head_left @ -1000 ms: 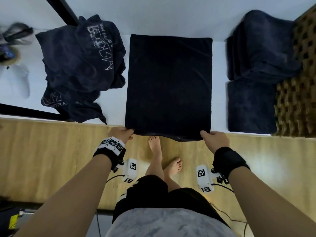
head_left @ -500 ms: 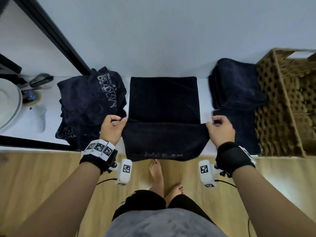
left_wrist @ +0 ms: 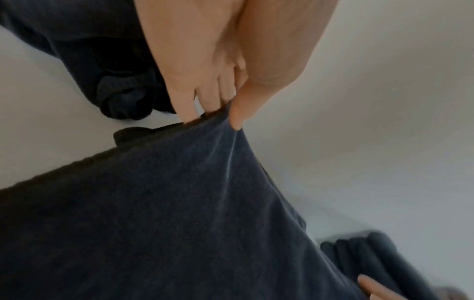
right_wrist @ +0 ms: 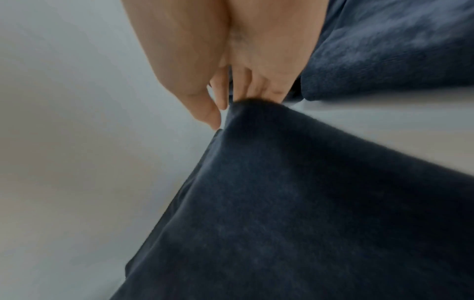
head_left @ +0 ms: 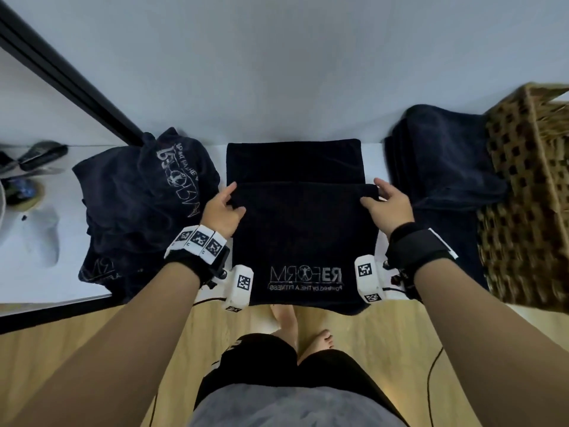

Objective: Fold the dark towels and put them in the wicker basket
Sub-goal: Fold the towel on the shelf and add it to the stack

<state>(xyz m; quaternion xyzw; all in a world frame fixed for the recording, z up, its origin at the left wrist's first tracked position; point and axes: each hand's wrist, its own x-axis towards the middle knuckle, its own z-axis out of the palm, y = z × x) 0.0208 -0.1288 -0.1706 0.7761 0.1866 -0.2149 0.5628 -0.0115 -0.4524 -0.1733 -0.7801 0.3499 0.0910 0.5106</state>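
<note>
At frame centre on the worktop, the towel's near corners are pinched by the left grip and right grip, so the fold lands square before the basket.

A matt, dark, finely ribbed cloth was seen in the towel, with pale stitched lettering at 6 o'clock. The pile at 9 o'clock was of the same soft cloth. The basket at 3 o'clock was of rough woven wicker. The counter looked smooth and white, the floor pale wood.
</note>
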